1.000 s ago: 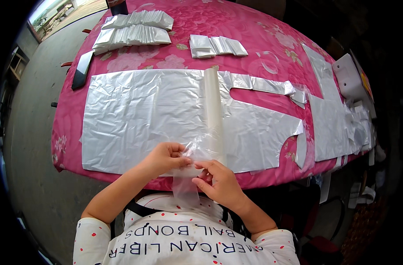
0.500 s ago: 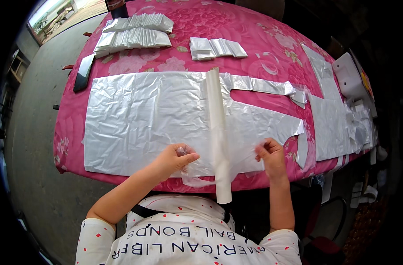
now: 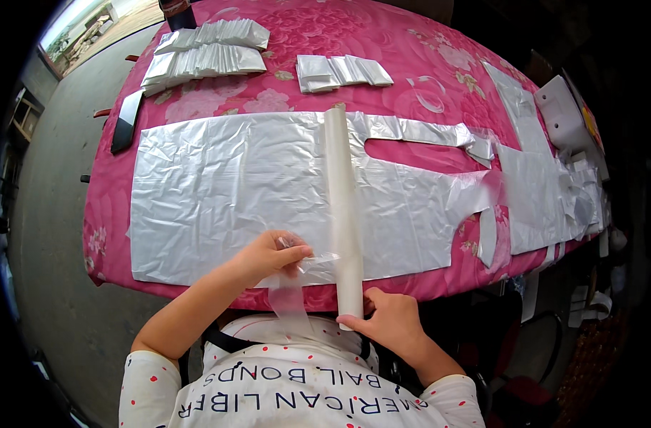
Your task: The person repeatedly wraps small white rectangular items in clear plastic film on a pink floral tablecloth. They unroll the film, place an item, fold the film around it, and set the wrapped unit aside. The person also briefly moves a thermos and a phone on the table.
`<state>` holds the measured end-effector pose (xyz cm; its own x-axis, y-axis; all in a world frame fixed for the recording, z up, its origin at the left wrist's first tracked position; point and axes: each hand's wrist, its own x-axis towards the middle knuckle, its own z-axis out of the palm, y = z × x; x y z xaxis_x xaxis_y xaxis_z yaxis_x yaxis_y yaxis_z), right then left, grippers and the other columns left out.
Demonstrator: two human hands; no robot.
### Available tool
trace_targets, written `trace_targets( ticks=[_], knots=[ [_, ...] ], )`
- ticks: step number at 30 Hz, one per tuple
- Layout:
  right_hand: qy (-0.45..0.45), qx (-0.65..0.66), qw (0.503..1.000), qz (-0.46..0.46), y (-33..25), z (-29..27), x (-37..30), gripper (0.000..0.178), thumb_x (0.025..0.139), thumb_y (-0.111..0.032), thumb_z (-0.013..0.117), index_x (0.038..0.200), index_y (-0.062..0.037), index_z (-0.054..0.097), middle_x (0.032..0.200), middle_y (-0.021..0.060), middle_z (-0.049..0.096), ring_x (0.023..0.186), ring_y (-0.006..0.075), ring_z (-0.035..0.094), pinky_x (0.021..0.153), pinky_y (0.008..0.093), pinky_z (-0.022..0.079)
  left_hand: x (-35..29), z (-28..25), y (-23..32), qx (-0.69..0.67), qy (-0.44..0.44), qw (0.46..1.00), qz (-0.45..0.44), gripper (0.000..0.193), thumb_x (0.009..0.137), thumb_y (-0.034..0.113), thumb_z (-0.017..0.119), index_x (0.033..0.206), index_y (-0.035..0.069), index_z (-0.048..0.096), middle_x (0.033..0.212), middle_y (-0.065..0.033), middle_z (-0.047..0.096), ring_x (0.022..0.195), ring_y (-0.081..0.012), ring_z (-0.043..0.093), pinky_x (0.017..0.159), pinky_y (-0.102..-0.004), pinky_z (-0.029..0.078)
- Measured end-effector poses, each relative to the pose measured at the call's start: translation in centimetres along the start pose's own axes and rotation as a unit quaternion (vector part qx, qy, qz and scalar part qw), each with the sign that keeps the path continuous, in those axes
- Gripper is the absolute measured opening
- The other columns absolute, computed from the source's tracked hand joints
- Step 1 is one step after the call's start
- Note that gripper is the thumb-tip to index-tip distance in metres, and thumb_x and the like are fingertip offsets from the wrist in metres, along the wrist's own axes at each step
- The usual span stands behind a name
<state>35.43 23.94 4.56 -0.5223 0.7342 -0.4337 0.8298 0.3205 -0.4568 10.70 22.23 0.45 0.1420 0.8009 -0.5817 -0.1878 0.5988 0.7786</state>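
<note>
A large flat translucent plastic bag [image 3: 225, 192] lies spread across a pink flowered table [image 3: 425, 85]. A long folded white strip [image 3: 342, 207] runs over the bag from far side to near edge. My left hand [image 3: 268, 255] pinches a small clear plastic piece [image 3: 300, 267] at the bag's near edge, just left of the strip; part of it hangs down over the table edge. My right hand [image 3: 388, 322] grips the strip's near end, which overhangs the table edge.
Stacks of folded white bags [image 3: 204, 53] sit at the far left, a smaller stack [image 3: 340, 71] at the far middle. More flat plastic bags [image 3: 547, 185] and a white box-like object [image 3: 564, 118] lie at the right. A dark long object [image 3: 124, 123] rests by the left edge.
My right hand has come back from the bag's right part to the strip's near end and taken hold of it. My left hand stays pinching the clear piece at the near edge.
</note>
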Motion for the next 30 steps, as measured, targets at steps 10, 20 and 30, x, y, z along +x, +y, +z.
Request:
trace_targets(
  ticks=[10, 20, 30],
  knots=[
    [-0.075, 0.139, 0.985, 0.075, 1.2, -1.3, 0.4, 0.045, 0.066, -0.038, 0.068, 0.088, 0.0012, 0.062, 0.071, 0.0135, 0.065, 0.065, 0.0257, 0.064, 0.062, 0.0334, 0.049, -7.9, -15.0, 1.1, 0.189, 0.232, 0.954, -0.008, 0.014, 0.083, 0.017, 0.061, 0.082, 0.003, 0.062, 0.064, -0.0002, 0.058, 0.055, -0.0068, 0.054, 0.052, -0.0210, 0.043],
    [-0.076, 0.137, 0.984, 0.082, 0.9, -0.6, 0.2, 0.040, 0.068, -0.030, 0.070, 0.091, 0.0016, 0.063, 0.074, 0.0124, 0.066, 0.065, 0.0193, 0.065, 0.061, 0.0283, 0.050, -2.1, -3.1, 2.9, 0.494, 0.245, 0.725, 0.413, 0.034, 0.075, 0.002, 0.060, 0.108, 0.002, 0.053, 0.112, -0.0145, 0.054, 0.103, -0.0328, 0.052, 0.087, -0.0376, 0.042],
    [-0.145, 0.175, 0.972, 0.053, 2.7, -0.5, 0.3, 0.046, 0.072, -0.042, 0.070, 0.085, 0.0009, 0.064, 0.067, 0.0112, 0.064, 0.059, 0.0186, 0.064, 0.056, 0.0301, 0.049, 6.5, 4.8, -1.6, 0.622, 0.196, 0.666, 0.362, 0.062, 0.078, 0.019, 0.038, 0.129, -0.016, 0.028, 0.139, -0.0296, 0.026, 0.132, -0.0380, 0.022, 0.110, -0.0440, 0.015]
  ],
)
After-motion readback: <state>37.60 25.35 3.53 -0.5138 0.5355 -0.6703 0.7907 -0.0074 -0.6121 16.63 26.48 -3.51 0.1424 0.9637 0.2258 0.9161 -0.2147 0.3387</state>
